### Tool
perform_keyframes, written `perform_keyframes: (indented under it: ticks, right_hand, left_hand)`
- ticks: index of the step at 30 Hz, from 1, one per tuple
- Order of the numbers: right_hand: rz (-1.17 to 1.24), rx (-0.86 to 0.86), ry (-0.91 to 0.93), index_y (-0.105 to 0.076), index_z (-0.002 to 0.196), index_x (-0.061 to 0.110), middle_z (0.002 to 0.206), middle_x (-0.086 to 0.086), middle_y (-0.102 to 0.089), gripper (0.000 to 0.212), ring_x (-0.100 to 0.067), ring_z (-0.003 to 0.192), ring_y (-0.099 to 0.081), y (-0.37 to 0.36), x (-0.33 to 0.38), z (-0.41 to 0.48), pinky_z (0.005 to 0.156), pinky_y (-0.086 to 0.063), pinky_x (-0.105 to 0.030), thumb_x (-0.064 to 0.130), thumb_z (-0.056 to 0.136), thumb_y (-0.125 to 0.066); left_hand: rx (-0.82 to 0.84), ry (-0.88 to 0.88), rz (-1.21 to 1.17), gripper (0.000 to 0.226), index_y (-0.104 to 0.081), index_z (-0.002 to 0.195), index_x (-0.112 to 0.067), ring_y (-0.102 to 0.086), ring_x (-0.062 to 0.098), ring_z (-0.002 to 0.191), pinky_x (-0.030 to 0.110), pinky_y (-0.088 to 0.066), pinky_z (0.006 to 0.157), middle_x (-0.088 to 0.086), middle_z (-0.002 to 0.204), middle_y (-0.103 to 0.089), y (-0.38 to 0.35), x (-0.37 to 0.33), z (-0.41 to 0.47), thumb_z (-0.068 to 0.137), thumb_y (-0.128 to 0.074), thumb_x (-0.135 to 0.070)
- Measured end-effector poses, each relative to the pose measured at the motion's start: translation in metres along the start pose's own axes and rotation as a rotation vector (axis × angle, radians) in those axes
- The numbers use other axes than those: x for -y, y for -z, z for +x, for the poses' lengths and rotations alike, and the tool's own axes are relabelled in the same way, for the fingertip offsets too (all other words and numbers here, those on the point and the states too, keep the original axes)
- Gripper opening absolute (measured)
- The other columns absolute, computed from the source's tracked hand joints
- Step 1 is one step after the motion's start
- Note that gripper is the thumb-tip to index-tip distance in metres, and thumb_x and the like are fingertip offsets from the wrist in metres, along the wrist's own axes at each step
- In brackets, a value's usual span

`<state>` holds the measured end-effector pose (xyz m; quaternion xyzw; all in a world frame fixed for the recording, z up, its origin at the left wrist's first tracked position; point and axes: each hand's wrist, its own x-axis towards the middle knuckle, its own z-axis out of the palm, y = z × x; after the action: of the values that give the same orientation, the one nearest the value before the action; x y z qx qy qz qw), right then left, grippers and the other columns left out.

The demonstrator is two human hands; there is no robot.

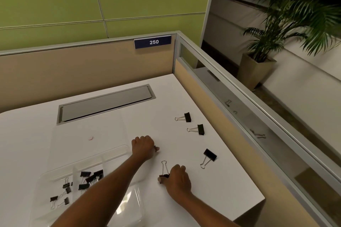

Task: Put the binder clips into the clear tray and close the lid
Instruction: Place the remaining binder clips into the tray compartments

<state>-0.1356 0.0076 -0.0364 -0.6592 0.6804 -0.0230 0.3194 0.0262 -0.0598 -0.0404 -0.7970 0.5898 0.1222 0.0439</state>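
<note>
A clear tray (55, 173) lies at the lower left of the white desk, its open lid (88, 131) flat behind it. Several black binder clips (86, 180) sit inside the tray. My left hand (144, 146) is curled into a fist on the desk right of the lid, and a dark bit of a clip (156, 147) shows at its fingertips. My right hand (178, 180) pinches a binder clip (164, 170) whose wire handles point away from me. Three more clips lie loose to the right: one (209, 156) near, two (200, 129) (186, 117) farther back.
A grey cable hatch (107, 104) is set into the desk behind the lid. Beige partition walls (83, 64) close the back and right sides, with a glass strip on the right one. A small pink dot (90, 138) shows through the lid. The desk's right corner edge (258, 202) is close.
</note>
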Motion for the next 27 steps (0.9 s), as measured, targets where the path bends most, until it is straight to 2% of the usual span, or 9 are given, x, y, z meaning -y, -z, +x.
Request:
perform_keyframes:
  ticks: [5, 10, 15, 17, 20, 27]
  right_hand:
    - [-0.024, 0.031, 0.029, -0.056, 0.105, 0.009, 0.112, -0.007, -0.055, 0.048, -0.026, 0.106, -0.056, 0.006, -0.002, 0.008, 0.077, -0.045, -0.03, 0.042, 0.075, -0.073]
    - [-0.05, 0.068, 0.059, -0.059, 0.101, 0.008, 0.113, -0.009, -0.054, 0.036, -0.026, 0.104, -0.056, 0.011, -0.002, 0.015, 0.072, -0.042, -0.028, 0.034, 0.078, -0.07]
    - [-0.044, 0.093, 0.037, -0.055, 0.107, 0.007, 0.116, -0.009, -0.051, 0.046, -0.026, 0.108, -0.053, 0.011, 0.001, 0.017, 0.075, -0.045, -0.03, 0.03, 0.072, -0.074]
    - [-0.037, 0.104, 0.038, -0.053, 0.109, 0.006, 0.117, -0.009, -0.049, 0.051, -0.027, 0.109, -0.052, 0.01, 0.002, 0.017, 0.08, -0.046, -0.03, 0.03, 0.07, -0.076]
    - [-0.049, 0.125, 0.058, -0.055, 0.107, 0.006, 0.116, -0.01, -0.047, 0.048, -0.028, 0.106, -0.053, 0.01, 0.002, 0.019, 0.083, -0.046, -0.028, 0.029, 0.07, -0.075]
    - [0.001, 0.103, 0.043, -0.062, 0.1, 0.01, 0.112, -0.008, -0.051, 0.043, -0.026, 0.098, -0.058, 0.012, 0.002, 0.019, 0.084, -0.05, -0.028, 0.032, 0.067, -0.079]
  left_hand:
    - [0.009, 0.04, 0.026, 0.055, -0.05, 0.115, -0.002, -0.053, 0.032, 0.107, 0.037, -0.04, 0.089, 0.015, 0.115, -0.057, -0.004, -0.007, 0.005, 0.086, -0.054, -0.049]
    - [0.049, 0.077, -0.039, 0.052, -0.048, 0.113, -0.001, -0.053, 0.032, 0.105, 0.037, -0.043, 0.086, 0.015, 0.114, -0.055, -0.008, -0.014, 0.007, 0.084, -0.058, -0.043]
    - [0.079, 0.099, -0.125, 0.056, -0.046, 0.118, -0.001, -0.051, 0.034, 0.107, 0.037, -0.043, 0.087, 0.016, 0.116, -0.053, -0.006, -0.015, 0.008, 0.078, -0.062, -0.038]
    - [0.132, 0.133, -0.222, 0.068, -0.042, 0.12, 0.001, -0.049, 0.036, 0.11, 0.039, -0.044, 0.089, 0.018, 0.118, -0.049, -0.005, -0.015, 0.01, 0.074, -0.069, -0.04]
    - [0.211, 0.177, -0.357, 0.084, -0.035, 0.121, 0.001, -0.045, 0.036, 0.114, 0.04, -0.044, 0.091, 0.018, 0.12, -0.043, -0.004, -0.016, 0.012, 0.064, -0.081, -0.041]
    - [0.243, 0.134, -0.36, 0.074, -0.044, 0.109, -0.008, -0.048, 0.03, 0.108, 0.037, -0.044, 0.085, 0.007, 0.11, -0.056, -0.004, -0.014, 0.012, 0.058, -0.083, -0.044]
